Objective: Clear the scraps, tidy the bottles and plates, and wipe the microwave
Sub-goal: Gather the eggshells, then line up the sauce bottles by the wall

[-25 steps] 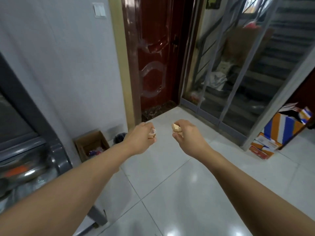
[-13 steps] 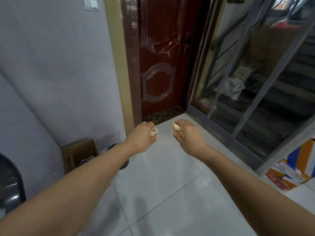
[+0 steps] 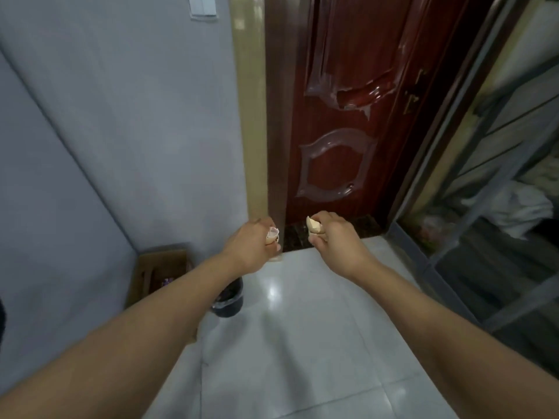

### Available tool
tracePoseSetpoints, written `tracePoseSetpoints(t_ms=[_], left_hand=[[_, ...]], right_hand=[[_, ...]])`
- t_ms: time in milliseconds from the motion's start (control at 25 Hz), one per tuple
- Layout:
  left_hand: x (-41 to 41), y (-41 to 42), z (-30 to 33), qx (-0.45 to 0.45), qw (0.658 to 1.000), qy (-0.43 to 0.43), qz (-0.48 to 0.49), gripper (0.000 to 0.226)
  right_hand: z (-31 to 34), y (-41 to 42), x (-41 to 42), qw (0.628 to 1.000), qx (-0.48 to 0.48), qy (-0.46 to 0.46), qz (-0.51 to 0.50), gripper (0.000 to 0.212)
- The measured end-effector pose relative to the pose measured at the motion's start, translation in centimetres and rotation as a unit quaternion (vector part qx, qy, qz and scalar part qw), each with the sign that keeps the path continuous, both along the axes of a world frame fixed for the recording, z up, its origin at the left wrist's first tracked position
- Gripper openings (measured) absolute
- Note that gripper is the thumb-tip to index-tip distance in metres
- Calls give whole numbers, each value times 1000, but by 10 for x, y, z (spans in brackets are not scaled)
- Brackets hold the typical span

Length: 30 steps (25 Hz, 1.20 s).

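Both my arms reach forward over the tiled floor. My left hand grips a pale eggshell scrap between curled fingers. My right hand pinches a second eggshell scrap. Below my left forearm stands a small dark bin with a black liner, partly hidden by the arm. The microwave, bottles and plates are out of view.
A brown cardboard box sits in the wall corner left of the bin. A dark red door is straight ahead. A glass sliding partition runs along the right. Glossy white tiles cover the floor.
The view has swung left and moved closer to the door and corner. The bin and box now lie nearer, under my left arm. Both hands still hold their scraps.
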<state>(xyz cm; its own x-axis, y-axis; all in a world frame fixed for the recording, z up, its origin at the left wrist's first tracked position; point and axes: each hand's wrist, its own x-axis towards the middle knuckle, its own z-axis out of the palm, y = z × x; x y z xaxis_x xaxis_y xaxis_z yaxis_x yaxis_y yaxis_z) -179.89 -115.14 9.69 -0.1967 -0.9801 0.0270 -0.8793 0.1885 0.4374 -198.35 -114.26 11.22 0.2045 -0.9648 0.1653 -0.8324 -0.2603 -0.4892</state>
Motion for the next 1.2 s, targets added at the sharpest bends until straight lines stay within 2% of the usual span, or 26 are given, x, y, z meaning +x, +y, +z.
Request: tracePoseSetpoints(t_ms=[200,360,720,1040,1200], left_hand=[[-34,-38,-1,13,996,7,90,29],[-32,-62,-6,20,989,-8,149,29],[29,-147,-46,33,963,2,267,27],[85,-205,-68,68,939,-8,337,29],[93,-229,-86,77,916,-1,393,25]], right_hand=[[-3,-80,-33,995,11,16,102,28],[-13,-128,-27,986,24,16,165,27],[-54,-249,50,961,40,17,274,25],[-88,-331,126,926,71,8,370,25],[-108,-370,152,903,87,0,420,26]])
